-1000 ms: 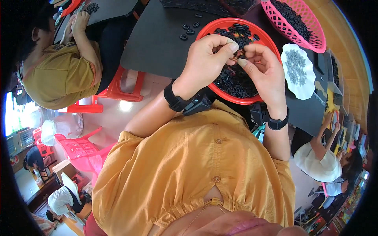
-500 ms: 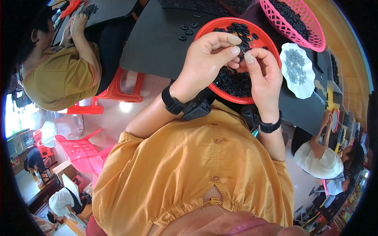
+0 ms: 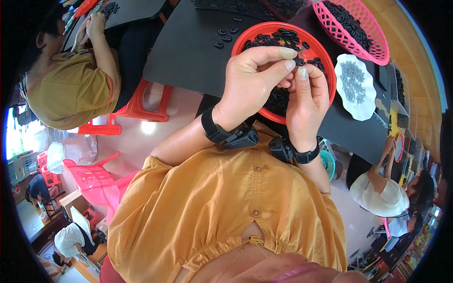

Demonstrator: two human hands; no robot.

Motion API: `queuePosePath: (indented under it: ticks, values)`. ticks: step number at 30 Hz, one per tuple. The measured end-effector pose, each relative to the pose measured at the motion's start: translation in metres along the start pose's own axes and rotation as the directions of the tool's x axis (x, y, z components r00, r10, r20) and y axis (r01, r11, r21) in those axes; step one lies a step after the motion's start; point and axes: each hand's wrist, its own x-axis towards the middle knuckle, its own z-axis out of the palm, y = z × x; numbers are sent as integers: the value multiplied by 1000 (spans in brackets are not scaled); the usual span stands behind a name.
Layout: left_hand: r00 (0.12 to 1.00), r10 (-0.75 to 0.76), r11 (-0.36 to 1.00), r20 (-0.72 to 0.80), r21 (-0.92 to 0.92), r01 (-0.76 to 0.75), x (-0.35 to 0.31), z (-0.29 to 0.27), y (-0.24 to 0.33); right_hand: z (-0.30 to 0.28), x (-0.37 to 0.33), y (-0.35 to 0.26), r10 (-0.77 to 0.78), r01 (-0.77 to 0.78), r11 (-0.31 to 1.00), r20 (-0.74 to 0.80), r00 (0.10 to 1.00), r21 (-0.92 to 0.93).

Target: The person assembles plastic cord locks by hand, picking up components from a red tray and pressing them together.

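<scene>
Above a red basin (image 3: 333, 78) my two hands meet at a small black oval piece (image 3: 299, 62). My left hand (image 3: 252, 80) pinches it between thumb and forefinger. My right hand (image 3: 306, 101) is closed, its thumb tip pressed against the near edge of the piece and its other fingers curled behind. Whether a tiny part sits between the right fingertips is hidden. Many similar black pieces (image 3: 278, 101) fill the basin below. To the right stands a white scalloped plate (image 3: 362, 112) with small clear pieces (image 3: 354, 82) heaped on it.
Several loose black pieces (image 3: 219, 44) lie on the dark table (image 3: 184, 61) left of the basin. A pink lattice basket (image 3: 383, 52) of black pieces stands at the far right. Co-workers sit at the left (image 3: 71, 94) and right (image 3: 380, 191). A pink chair (image 3: 94, 179) is behind left.
The black piece, mostly hidden before, now shows between my fingertips. My right hand has drawn in to the left and slightly nearer, its thumb now against the piece.
</scene>
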Motion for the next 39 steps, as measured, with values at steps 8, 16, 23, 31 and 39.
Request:
queuePosePath:
  ticks: [8, 16, 23, 31, 39]
  values:
    - [988, 143, 984, -65, 113, -135, -2, 6, -10, 6, -1, 1, -34, 35, 999, -60, 998, 23]
    - [905, 407, 800, 128, 429, -420, 0, -2, -14, 6, -4, 5, -21, 23, 999, -64, 998, 36]
    - [993, 74, 965, 90, 244, -94, 9, -5, 8, -12, 6, -12, 95, -95, 995, 76, 993, -7]
    - [970, -48, 903, 240, 425, -60, 30, -3, 40, -14, 31, -35, 76, -52, 972, 96, 992, -230]
    - [811, 15, 255, 585, 782, -569, 80, -51, 21, -56, 33, -35, 62, -64, 991, -17, 998, -120]
